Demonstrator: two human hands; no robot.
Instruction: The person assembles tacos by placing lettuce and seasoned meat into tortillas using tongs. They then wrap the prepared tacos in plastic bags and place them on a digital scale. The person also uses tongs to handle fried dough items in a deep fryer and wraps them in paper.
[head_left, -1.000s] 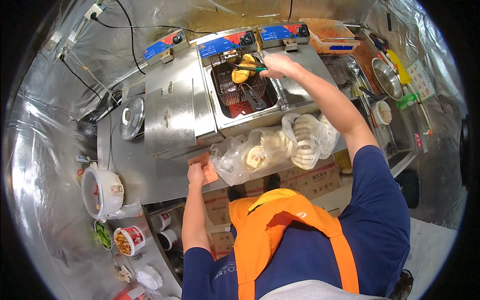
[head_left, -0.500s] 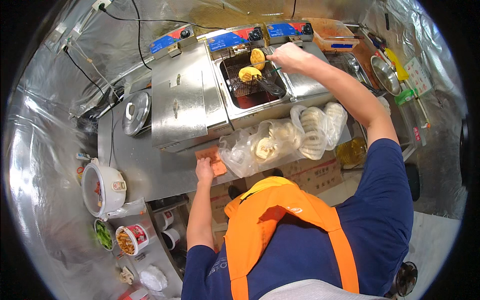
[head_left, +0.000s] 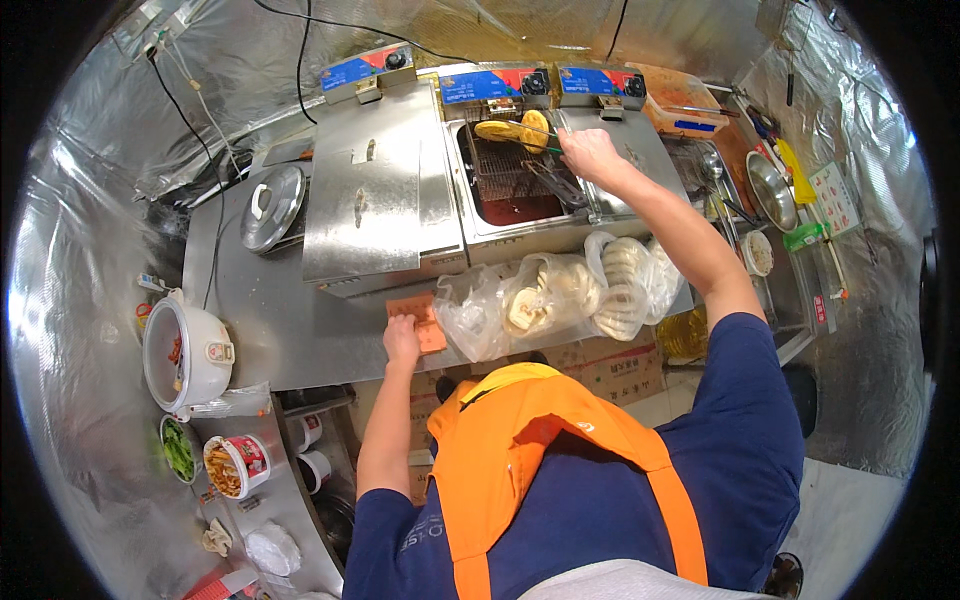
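Observation:
My right hand point(head_left: 590, 155) reaches over the open middle fryer point(head_left: 510, 180) and grips thin tongs point(head_left: 528, 127) that pinch a golden fried round point(head_left: 534, 131) above the wire basket point(head_left: 505, 165). A second golden piece point(head_left: 494, 130) lies on the basket's far edge. My left hand point(head_left: 401, 337) rests flat on an orange cloth point(head_left: 423, 318) at the front edge of the steel counter point(head_left: 280, 330). Clear bags of pale round buns point(head_left: 560, 295) lie on the counter between my hands.
A closed fryer lid point(head_left: 375, 190) covers the left fryer, with a round pot lid point(head_left: 272, 205) beside it. A white rice cooker point(head_left: 185, 350) and tubs of food point(head_left: 232, 465) stand at the left. Trays, bowls and utensils point(head_left: 760, 190) crowd the right.
My right hand has lifted the fried round with the tongs toward the basket's far edge. My left hand stays on the orange cloth. The view has shifted slightly.

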